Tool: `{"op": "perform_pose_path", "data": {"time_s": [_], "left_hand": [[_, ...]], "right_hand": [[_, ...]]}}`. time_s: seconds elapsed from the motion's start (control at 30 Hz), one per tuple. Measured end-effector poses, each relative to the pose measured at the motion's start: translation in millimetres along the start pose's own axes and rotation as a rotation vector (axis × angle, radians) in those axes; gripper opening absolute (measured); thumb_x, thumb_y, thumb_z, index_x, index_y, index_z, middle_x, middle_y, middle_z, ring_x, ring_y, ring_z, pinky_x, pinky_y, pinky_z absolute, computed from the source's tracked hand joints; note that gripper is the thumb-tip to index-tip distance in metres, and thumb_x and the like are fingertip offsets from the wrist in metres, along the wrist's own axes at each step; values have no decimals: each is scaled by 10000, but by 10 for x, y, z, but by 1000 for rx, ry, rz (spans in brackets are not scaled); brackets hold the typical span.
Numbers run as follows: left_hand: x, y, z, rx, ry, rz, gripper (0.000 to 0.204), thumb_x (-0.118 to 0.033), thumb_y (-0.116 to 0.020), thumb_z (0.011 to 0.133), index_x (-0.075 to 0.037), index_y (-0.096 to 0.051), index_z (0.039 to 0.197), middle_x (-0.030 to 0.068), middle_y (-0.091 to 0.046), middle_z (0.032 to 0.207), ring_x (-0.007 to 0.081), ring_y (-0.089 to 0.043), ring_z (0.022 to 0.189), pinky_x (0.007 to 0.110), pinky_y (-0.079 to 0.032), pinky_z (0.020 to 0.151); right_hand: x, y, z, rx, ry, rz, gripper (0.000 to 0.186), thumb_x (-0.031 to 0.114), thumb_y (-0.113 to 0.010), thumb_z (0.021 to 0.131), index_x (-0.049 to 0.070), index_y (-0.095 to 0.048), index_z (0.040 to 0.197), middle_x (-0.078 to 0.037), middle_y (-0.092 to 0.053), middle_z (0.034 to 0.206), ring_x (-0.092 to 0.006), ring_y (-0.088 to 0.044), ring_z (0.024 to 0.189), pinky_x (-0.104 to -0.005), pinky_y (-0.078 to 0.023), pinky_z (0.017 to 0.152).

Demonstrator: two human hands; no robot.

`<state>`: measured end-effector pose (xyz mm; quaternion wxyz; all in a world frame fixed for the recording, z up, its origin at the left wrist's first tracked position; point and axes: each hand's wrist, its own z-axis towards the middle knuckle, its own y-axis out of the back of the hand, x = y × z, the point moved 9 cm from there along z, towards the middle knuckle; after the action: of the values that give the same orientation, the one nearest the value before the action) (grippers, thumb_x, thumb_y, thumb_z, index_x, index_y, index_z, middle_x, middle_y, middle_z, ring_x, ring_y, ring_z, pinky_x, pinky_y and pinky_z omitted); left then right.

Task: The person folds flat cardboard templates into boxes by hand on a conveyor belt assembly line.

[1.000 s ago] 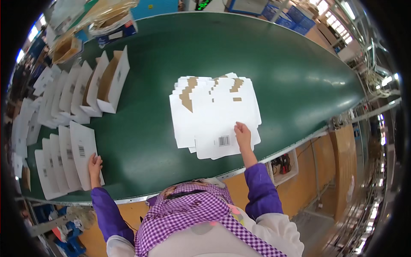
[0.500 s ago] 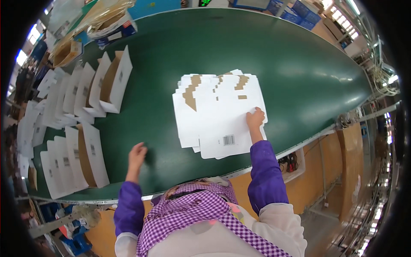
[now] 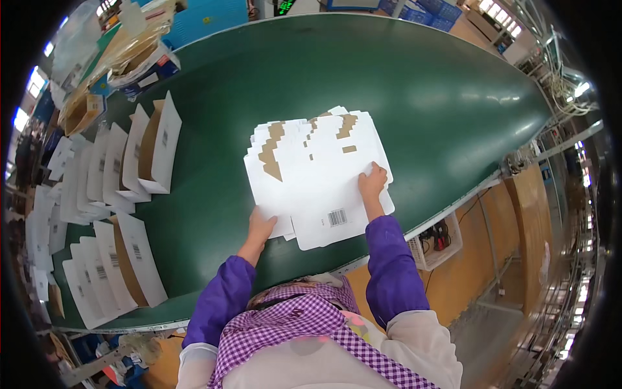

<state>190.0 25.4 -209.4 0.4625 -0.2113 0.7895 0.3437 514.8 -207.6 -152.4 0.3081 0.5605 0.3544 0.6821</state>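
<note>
A fanned pile of flat white cardboard box blanks (image 3: 311, 194) lies in front of me, with stepped brown patches along its far side and a barcode near its front edge. My left hand (image 3: 261, 227) is at the pile's near left corner, thumb on top and the other fingers mostly hidden at the edge. On the right edge, my right hand (image 3: 373, 183) is closed on the blanks with its fingers bent. Both forearms wear purple sleeves.
The pile rests on a green table (image 3: 440, 97). Folded white boxes with brown insides stand in two rows at left, a far row (image 3: 159, 146) and a near row (image 3: 139, 259). An open blue-and-white carton (image 3: 144, 71) sits at the far left. A white basket (image 3: 447, 246) hangs below the right edge.
My left hand has moved right, from bare table to the near left corner of the pile. The right hand stays on the right edge. The whole view has shifted slightly.
</note>
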Motion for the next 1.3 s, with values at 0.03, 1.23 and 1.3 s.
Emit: {"op": "perform_pose_path", "data": {"time_s": [0.03, 1.23, 1.3], "left_hand": [[-44, -4, -26, 9, -5, 1, 621, -116, -650, 754, 71, -385, 1284, 174, -551, 1146, 222, -561, 989, 316, -468, 796], [-596, 1557, -630, -263, -36, -529, 483, -73, -639, 776, -31, -407, 1197, 97, -526, 1067, 175, -519, 1006, 303, -415, 840], [-510, 1553, -649, -203, -54, -530, 571, -46, -611, 777, -30, -384, 1301, 99, -506, 1162, 194, -492, 1080, 308, -396, 909]], "right_hand": [[36, 35, -1, -38, 28, 21, 518, 119, -605, 714, 61, -500, 1217, -177, -447, 1194, -363, -434, 1097, -489, -405, 898], [1742, 1542, -1390, 874, 419, 1193, 209, -21, -546, 792, -37, -602, 993, -96, -563, 1090, -166, -540, 982, -291, -428, 861], [1728, 1537, -1417, 885, 415, 1136, 203, -10, -552, 793, -36, -598, 988, -96, -562, 1089, -168, -530, 997, -290, -414, 876]]}}
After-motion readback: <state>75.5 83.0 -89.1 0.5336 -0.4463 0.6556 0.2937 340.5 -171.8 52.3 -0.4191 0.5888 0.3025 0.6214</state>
